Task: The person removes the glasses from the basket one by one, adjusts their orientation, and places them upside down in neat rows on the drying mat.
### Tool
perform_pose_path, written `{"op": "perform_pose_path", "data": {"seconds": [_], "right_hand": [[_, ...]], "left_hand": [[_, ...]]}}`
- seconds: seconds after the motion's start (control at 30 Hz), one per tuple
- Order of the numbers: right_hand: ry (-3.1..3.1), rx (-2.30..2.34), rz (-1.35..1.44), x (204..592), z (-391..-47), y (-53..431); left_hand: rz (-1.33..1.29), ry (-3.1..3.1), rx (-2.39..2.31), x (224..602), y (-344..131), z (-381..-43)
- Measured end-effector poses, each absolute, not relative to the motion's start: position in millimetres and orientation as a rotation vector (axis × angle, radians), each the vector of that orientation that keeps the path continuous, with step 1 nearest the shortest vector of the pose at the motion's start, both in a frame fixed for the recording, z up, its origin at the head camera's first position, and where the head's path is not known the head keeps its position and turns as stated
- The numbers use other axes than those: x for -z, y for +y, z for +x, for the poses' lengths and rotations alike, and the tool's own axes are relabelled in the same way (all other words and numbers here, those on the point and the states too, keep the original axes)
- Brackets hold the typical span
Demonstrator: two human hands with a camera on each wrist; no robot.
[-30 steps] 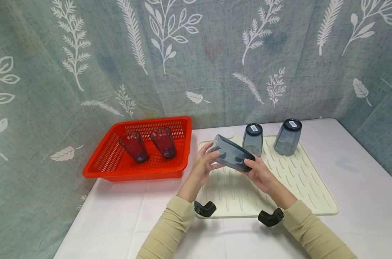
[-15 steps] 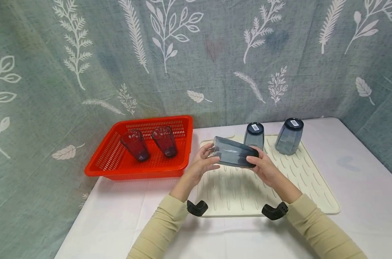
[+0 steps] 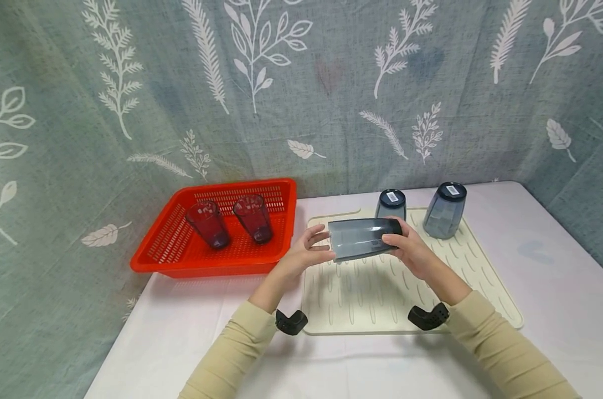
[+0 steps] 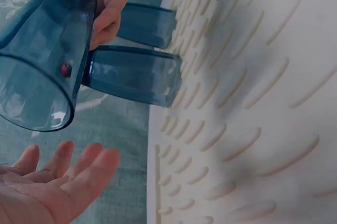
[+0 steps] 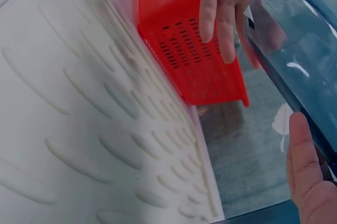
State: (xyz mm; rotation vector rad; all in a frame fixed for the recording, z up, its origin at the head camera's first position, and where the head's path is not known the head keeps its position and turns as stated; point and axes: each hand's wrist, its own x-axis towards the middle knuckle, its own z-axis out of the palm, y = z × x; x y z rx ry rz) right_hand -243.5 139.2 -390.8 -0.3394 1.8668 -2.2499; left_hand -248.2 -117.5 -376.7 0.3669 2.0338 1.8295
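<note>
A blue-grey drinking glass lies sideways in the air above the cream mat, its mouth to the left. My right hand grips it round the base end. Near the rim is my left hand, fingers spread; the left wrist view shows a gap between these fingers and the glass. Two similar glasses stand upside down at the mat's back: one glass, partly hidden behind the held one, and another glass to its right.
At the left a red plastic basket holds two dark-looking glasses, a left glass and a right glass. The ridged cream mat lies on a white-covered table. A patterned curtain hangs behind.
The held glass has turned from slanting down to the right to nearly level. My left hand has let go of its rim end and moved left; my right hand has shifted slightly right.
</note>
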Motion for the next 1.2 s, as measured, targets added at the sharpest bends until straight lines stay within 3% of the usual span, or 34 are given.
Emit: {"op": "perform_pose_path", "data": {"seconds": [0.57, 1.2], "right_hand": [[2.197, 1.85, -0.293, 364, -265, 137], [2.557, 1.341, -0.31, 339, -300, 103]], "left_hand": [[0.356, 2.306, -1.65, 364, -136, -245], [0.396, 2.57, -1.444, 366, -143, -233]]}}
